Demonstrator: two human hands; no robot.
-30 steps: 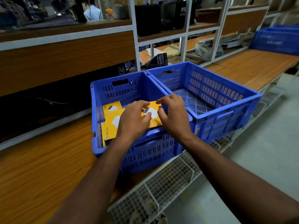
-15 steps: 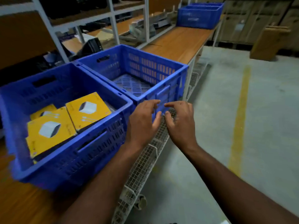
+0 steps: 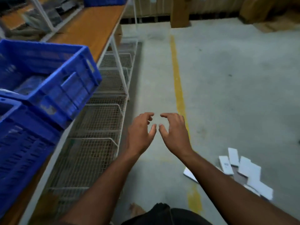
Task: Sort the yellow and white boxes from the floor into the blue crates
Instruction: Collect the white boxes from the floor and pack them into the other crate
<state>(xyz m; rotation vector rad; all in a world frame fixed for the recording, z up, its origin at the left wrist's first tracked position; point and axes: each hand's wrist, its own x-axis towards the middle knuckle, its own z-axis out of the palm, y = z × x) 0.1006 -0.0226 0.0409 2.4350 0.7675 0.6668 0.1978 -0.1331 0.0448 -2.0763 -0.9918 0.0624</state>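
Note:
Two blue crates stand on the wooden bench at the left: the near crate (image 3: 24, 153) and the far crate (image 3: 53, 82). Their insides are mostly out of view. Several white boxes (image 3: 248, 172) lie in a loose pile on the concrete floor at the lower right. My left hand (image 3: 140, 133) and my right hand (image 3: 174, 132) hang side by side over the floor, fingers loosely curled, holding nothing. Both hands are off the bench, left of and beyond the white pile. No yellow box shows.
White wire baskets (image 3: 97, 127) run under the wooden bench (image 3: 90, 28) along its edge. A yellow floor line (image 3: 177, 82) runs away from me. Cardboard cartons (image 3: 179, 12) stand at the far wall. Another blue crate (image 3: 103, 0) sits far along the bench.
My hands left the yellow boxes in the near crate and drew back off the bench. The view swung right toward the floor, bringing the white boxes into sight.

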